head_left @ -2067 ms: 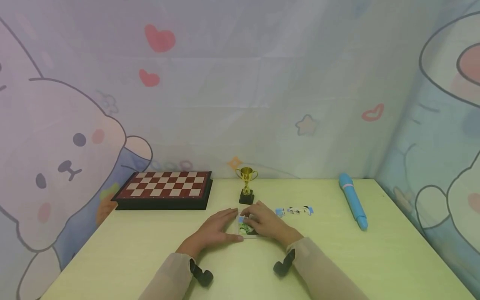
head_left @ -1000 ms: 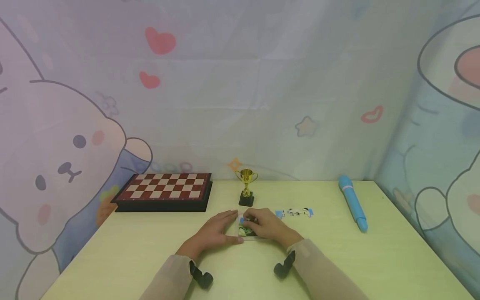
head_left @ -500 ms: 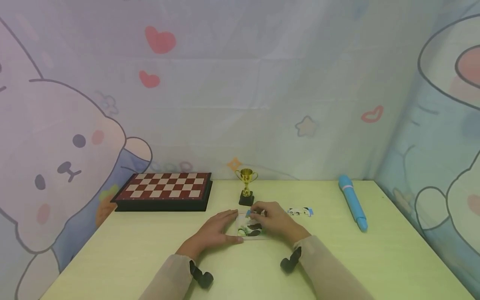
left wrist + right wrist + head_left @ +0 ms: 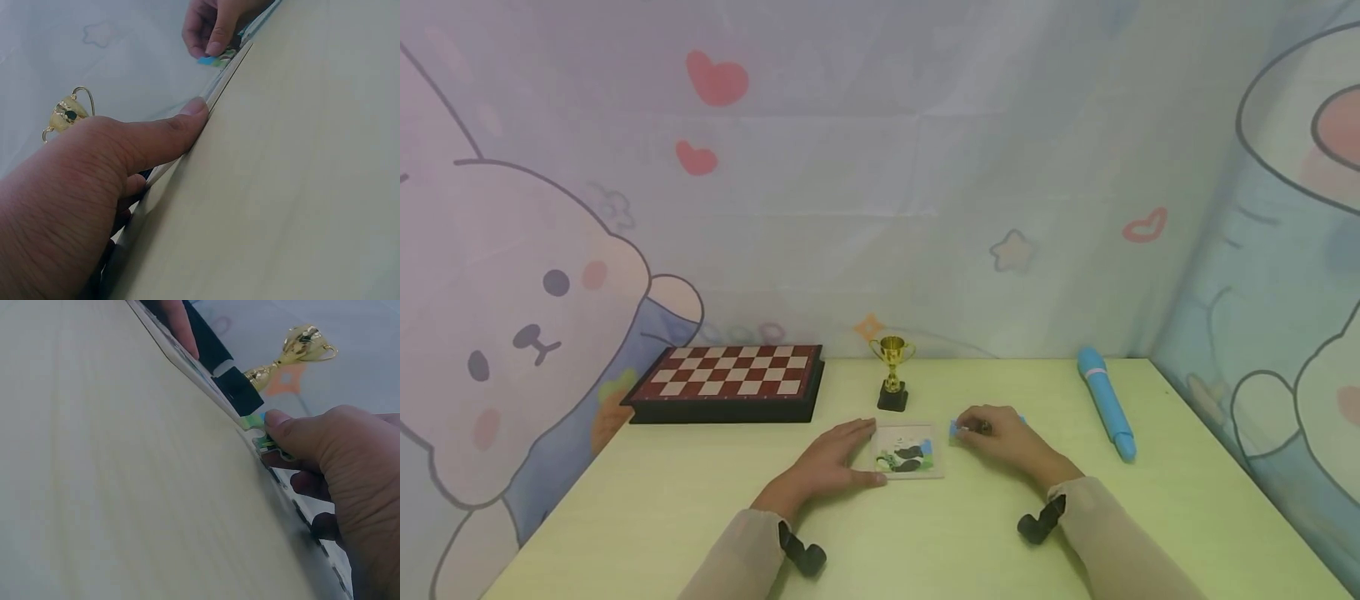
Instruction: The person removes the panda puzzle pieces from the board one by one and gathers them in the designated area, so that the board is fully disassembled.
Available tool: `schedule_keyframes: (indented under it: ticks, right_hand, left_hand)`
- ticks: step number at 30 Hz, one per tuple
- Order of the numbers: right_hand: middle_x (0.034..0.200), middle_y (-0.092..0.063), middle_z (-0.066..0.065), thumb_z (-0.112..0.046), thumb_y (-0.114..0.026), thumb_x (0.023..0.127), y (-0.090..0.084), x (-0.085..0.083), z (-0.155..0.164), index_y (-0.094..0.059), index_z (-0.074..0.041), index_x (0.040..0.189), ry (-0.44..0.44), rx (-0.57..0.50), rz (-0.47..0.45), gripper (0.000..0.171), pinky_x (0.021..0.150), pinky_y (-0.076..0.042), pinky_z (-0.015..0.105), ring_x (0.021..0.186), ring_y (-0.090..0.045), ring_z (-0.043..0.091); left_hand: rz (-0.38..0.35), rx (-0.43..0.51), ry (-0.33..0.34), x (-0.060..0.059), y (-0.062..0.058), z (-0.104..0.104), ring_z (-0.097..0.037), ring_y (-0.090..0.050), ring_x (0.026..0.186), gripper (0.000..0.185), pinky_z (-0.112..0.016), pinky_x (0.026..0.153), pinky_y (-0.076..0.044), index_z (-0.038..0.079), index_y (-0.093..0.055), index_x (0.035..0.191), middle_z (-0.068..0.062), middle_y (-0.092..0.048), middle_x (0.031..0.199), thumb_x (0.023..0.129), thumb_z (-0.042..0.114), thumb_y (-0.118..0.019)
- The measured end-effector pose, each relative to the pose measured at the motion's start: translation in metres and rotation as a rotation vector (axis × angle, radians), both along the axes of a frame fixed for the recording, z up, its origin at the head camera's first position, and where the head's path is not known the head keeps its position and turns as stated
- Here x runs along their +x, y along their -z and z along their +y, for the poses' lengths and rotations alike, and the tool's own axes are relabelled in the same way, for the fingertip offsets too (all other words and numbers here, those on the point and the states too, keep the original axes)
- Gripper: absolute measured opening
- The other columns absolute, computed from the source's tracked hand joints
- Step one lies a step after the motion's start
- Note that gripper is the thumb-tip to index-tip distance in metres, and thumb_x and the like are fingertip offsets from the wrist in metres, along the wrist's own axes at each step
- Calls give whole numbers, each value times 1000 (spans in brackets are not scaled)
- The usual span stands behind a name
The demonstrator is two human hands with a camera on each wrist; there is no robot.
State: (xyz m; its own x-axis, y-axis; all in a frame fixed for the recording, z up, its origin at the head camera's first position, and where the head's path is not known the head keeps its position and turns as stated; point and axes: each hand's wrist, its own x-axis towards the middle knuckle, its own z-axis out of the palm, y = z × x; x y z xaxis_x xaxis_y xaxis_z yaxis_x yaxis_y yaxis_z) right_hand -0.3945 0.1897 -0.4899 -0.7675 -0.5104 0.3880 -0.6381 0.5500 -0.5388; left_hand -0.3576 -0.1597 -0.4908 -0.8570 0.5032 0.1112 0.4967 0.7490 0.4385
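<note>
**Puzzle partly filled, more pieces waiting**

My left hand (image 4: 827, 463) is lying flat, steadying the puzzle tray (image 4: 909, 456) on the tabletop (image 4: 700, 508). My right hand (image 4: 1007, 442) is pinching a loose jigsaw piece (image 4: 956, 429) just beside it. Only the tray's lower part is filled.

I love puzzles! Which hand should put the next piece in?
Probably the right hand: it already pinches a loose puzzle piece beside the puzzle board, while the left hand steadies that board's edge.
</note>
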Motion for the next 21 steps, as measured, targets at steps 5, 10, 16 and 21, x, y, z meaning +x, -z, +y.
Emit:
schedule_keyframes:
  ticks: [5,10,16,21]
  right_hand:
    - [88,-65,-13,-24,-75,93,4,1,11,-73,-19,103,-51,-29,80,11,67,-51,28,77,-56,8]
    - [91,-68,-12,-17,-79,88,10,-3,12,-75,-17,101,-115,-41,234,14,67,-47,27,80,-53,12]
    - [95,-67,-13,-22,-78,90,7,0,9,-75,-20,97,-114,5,198,8,71,-44,30,84,-49,14]
    - [100,-67,-13,-25,-76,91,7,1,9,-75,-21,97,-84,54,144,7,77,-45,30,90,-48,12]
  left_hand:
    - [-1,6,-2,0,0,1,-29,-29,149,97,-56,118,-25,18,-38,157,0,-35,161,81,72,-66]
    - [-2,10,1,0,-1,1,-29,-28,149,97,-56,119,-24,18,-39,157,0,-35,161,81,71,-67]
    - [4,18,0,0,0,1,-29,-29,149,97,-55,118,-25,18,-39,156,0,-35,161,81,71,-67]
    - [-1,28,-4,0,1,0,-29,-28,149,97,-55,119,-25,18,-39,156,0,-35,161,81,71,-68]
